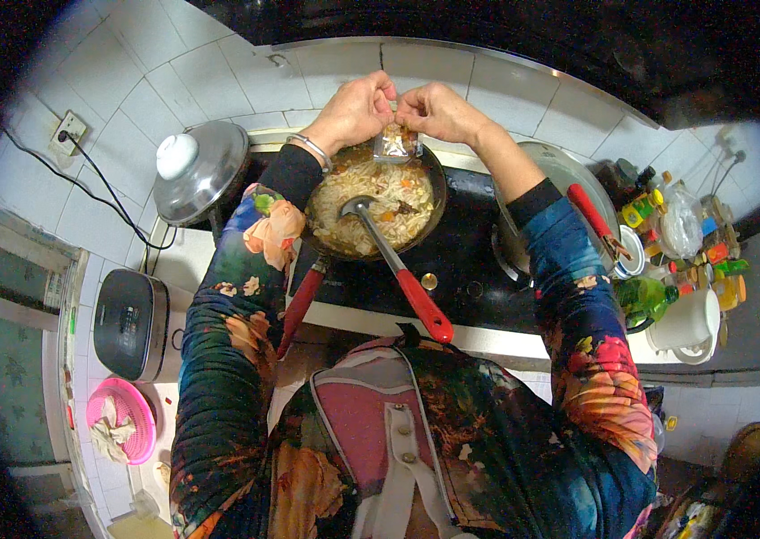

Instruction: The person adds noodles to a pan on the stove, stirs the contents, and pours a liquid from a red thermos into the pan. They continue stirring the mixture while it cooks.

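Observation:
My left hand [356,111] and my right hand [437,113] pinch the top edge of a small clear packet [396,145], side by side above the far edge of a wok. Noodles in broth, with bits of orange, fill the wok [443,185] on the black cooktop [471,242]. A ladle with a metal bowl and red handle [423,306] rests in the noodles, its handle reaching over the near rim. The wok's own red handle [302,306] points toward me, beside my left sleeve. What the packet holds is hard to make out.
A domed metal lid with white knob [201,178] covers a vessel at left. At right are a large pot under a glass lid [555,165], a red-handled tool [588,209], bottles and jars [642,209] and a white pitcher [686,323]. Lower left holds a black appliance [130,323] and pink basket [144,421].

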